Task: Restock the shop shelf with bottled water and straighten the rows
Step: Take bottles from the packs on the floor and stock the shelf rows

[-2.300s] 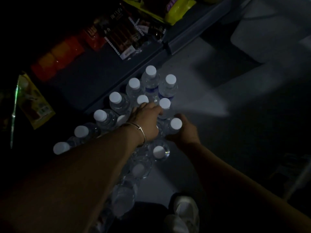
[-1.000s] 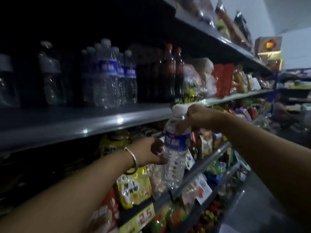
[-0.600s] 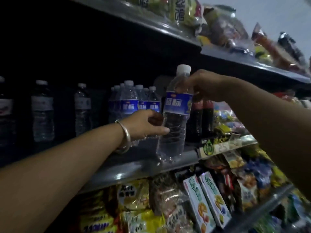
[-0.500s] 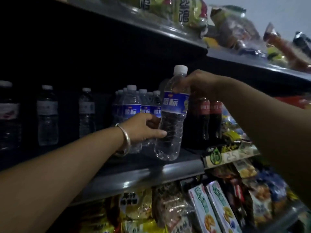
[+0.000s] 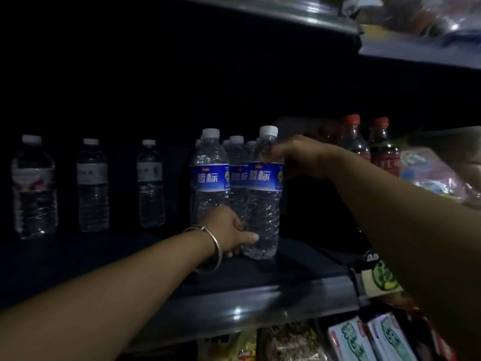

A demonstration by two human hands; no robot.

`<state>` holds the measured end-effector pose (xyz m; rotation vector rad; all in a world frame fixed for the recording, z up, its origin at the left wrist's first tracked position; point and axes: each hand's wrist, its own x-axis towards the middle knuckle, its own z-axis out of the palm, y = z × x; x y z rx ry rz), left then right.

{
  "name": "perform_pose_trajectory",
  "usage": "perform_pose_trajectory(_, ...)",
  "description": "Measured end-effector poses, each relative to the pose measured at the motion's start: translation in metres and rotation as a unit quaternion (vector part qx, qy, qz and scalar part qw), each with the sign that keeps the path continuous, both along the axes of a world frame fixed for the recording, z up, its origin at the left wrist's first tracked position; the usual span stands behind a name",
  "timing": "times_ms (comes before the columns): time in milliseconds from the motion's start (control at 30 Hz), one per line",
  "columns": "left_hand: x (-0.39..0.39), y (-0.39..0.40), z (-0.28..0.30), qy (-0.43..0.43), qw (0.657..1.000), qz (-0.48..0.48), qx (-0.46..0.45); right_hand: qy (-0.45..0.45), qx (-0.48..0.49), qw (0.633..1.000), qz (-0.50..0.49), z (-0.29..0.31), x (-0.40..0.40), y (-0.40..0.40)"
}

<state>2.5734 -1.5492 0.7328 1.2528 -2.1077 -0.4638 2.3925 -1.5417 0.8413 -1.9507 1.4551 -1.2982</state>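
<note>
A clear water bottle (image 5: 263, 201) with a blue label and white cap stands upright on the dark shelf (image 5: 234, 290). My right hand (image 5: 299, 157) pinches its neck just under the cap. My left hand (image 5: 229, 233), with a metal bangle at the wrist, has its fingers curled round the bottle's lower part. Directly left and behind it stands a cluster of several matching blue-label bottles (image 5: 209, 178).
Three water bottles with pale labels (image 5: 92, 186) stand spaced apart at the shelf's left. Dark cola bottles with red caps (image 5: 382, 149) stand on the right. Snack packets (image 5: 364, 337) fill the shelf below. Another shelf (image 5: 312, 14) runs overhead.
Both hands have brought the bottle down from the air onto the shelf beside the blue-label cluster. The left hand has slid down to its lower part.
</note>
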Motion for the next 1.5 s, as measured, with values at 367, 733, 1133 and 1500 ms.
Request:
perform_pose_trajectory(367, -0.002, 0.005, 0.004, -0.07, 0.995, 0.042, -0.051, 0.05, 0.078, 0.993, 0.071, -0.028, 0.006, 0.004)
perform_pose_trajectory(733, 0.013, 0.006, 0.003, -0.099, 0.991, 0.034, -0.086, -0.104, 0.034, 0.989, 0.104, -0.045, 0.014, -0.019)
perform_pose_trajectory(1133, 0.013, 0.01, 0.002, -0.107, 0.989, 0.028, -0.1, -0.163, 0.001, 0.983, 0.079, -0.056, 0.023, -0.025)
perform_pose_trajectory(1500, 0.013, 0.019, 0.001, -0.113, 0.987, 0.045, -0.103, -0.215, -0.009, 0.974, 0.072, -0.068, 0.03, -0.016)
